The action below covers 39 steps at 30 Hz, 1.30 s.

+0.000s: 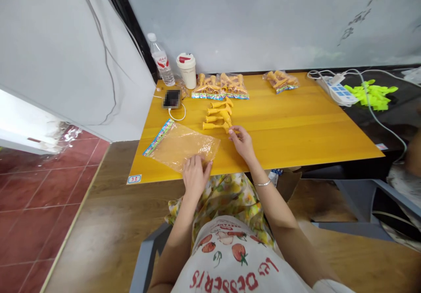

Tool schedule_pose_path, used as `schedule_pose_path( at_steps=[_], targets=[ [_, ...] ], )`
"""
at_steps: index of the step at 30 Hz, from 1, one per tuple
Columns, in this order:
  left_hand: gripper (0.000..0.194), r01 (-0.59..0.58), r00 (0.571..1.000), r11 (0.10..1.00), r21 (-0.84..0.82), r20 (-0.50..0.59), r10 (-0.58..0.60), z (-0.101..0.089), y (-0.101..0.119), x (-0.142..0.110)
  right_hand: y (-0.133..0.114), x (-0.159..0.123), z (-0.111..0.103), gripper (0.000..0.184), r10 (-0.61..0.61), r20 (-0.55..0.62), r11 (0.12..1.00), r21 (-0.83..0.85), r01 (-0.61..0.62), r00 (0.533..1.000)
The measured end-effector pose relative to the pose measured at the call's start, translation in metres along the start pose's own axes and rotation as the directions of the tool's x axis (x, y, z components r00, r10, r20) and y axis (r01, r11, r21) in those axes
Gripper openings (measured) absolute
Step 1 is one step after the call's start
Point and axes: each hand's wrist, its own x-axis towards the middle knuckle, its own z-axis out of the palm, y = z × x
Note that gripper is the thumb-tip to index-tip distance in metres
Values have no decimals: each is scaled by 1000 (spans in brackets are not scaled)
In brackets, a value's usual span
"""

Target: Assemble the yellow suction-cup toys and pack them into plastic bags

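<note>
A clear plastic bag [180, 141] with a colourful header strip lies flat at the table's near left. My left hand [194, 172] rests palm down on the bag's near edge, fingers stretched out and holding nothing. Several yellow plastic hammer-shaped toys [218, 115] lie in a row beyond it, handles pointing left and heads to the right. With its fingertips pinched at the head end of the nearest yellow hammer-shaped toy [213, 126], my right hand [241, 143] meets the row from the right. The toy still lies on the table.
Filled bags of orange-yellow toys [220, 87] lie along the back, with another filled bag [281, 81] farther right. A water bottle [161, 60], a lidded cup [187, 71] and a cabled phone [172, 98] stand or lie back left. At right are a power strip [337, 91] and bright green pieces [373, 95].
</note>
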Motion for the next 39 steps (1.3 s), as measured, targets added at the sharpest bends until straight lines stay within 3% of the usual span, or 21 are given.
schedule_pose_path(
  at_steps=[6,14,22,24,27,32,39],
  targets=[
    [24,-7,1000,1000,8,-9,7,-3,2,0,-6,-1,-6,39,4,5,1000,16,-4,1000],
    [29,11,1000,1000,-19,14,-10,-3,0,2,-10,-32,-15,35,36,36,999,-14,-35,999],
    [42,-18,1000,998,54,27,16,-4,2,4,-15,-13,-15,38,-144,4,938,-318,137,990],
    [44,-2,999,997,73,38,-1,-4,4,4,-22,-23,-17,36,-138,10,949,-286,135,990],
    [33,19,999,998,65,45,-22,-5,7,5,-29,-49,-23,31,-94,25,975,-200,97,995],
    [19,39,998,998,-43,57,-37,-9,5,8,-22,-84,-37,27,-69,32,986,-149,73,997],
    [16,170,984,930,-326,112,-140,-16,0,10,-12,-94,-38,26,-32,83,996,-80,39,996]
  ],
)
